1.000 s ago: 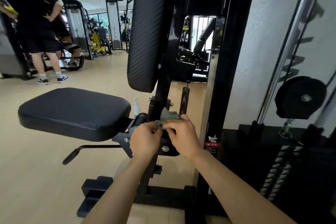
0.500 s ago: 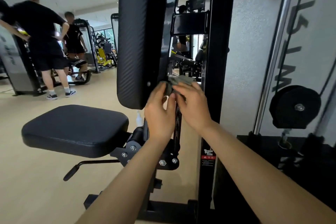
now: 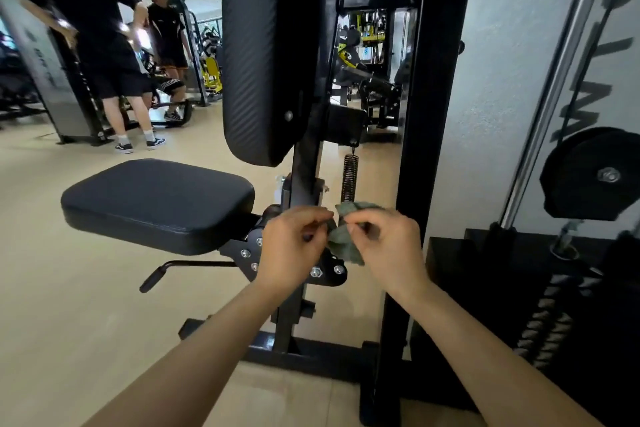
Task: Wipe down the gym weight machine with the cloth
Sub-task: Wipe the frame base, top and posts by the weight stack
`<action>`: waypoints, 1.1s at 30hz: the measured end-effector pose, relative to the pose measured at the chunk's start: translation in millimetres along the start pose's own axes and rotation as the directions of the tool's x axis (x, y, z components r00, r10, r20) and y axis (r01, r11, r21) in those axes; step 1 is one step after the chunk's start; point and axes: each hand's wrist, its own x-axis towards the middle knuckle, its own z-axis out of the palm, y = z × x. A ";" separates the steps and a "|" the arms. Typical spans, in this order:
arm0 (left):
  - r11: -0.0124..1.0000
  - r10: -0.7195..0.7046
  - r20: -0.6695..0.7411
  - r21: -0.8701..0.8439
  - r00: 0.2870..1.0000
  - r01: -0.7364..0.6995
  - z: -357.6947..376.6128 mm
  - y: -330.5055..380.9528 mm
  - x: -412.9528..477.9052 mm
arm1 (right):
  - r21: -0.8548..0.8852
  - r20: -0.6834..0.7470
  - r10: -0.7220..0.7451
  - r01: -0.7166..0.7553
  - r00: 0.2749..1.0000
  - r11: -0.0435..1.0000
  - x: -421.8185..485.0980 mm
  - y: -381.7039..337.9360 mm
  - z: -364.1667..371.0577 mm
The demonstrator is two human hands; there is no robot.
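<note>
Both hands hold the grey-green cloth [image 3: 345,240] low against the weight machine [image 3: 304,163], the left hand [image 3: 291,250] and right hand [image 3: 388,246] each pinching a bunched end with curled fingers, just under the spring [image 3: 349,177] and beside the bolted bracket [image 3: 322,270]. They work in a narrow slot: the black upright [image 3: 433,114] walls them in at 3 o'clock and the seat pad [image 3: 159,204] juts out at 9 o'clock, with open floor [image 3: 69,305] beyond it toward 7 o'clock. Half a second ago the cloth was up by the lower edge of the back pad [image 3: 259,45]; it has since dropped below the spring.
</note>
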 end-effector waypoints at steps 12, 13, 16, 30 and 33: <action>0.951 -0.269 0.100 0.183 0.958 0.248 -11.1 -49.0 -108.3 | 0.177 0.242 0.151 -0.196 0.958 0.964 -88.1 16.5 55.7; 0.943 -0.297 0.051 0.171 0.954 0.284 -9.6 -52.7 -109.1 | 0.172 0.250 0.133 -0.179 0.959 0.969 -88.0 17.9 60.0; 0.931 -0.333 -0.020 0.151 0.943 0.332 -2.1 -62.6 -104.9 | 0.124 0.210 0.072 -0.100 0.975 0.987 -85.1 23.8 73.6; 0.947 -0.261 -0.356 0.086 0.897 0.310 27.2 -115.4 -75.7 | -0.298 0.167 -0.362 0.397 0.917 0.868 -51.1 50.9 125.5; 0.966 -0.212 -0.274 0.085 0.938 0.243 38.3 -122.3 -84.5 | -0.383 0.208 -0.385 0.437 0.899 0.814 -56.8 62.3 111.0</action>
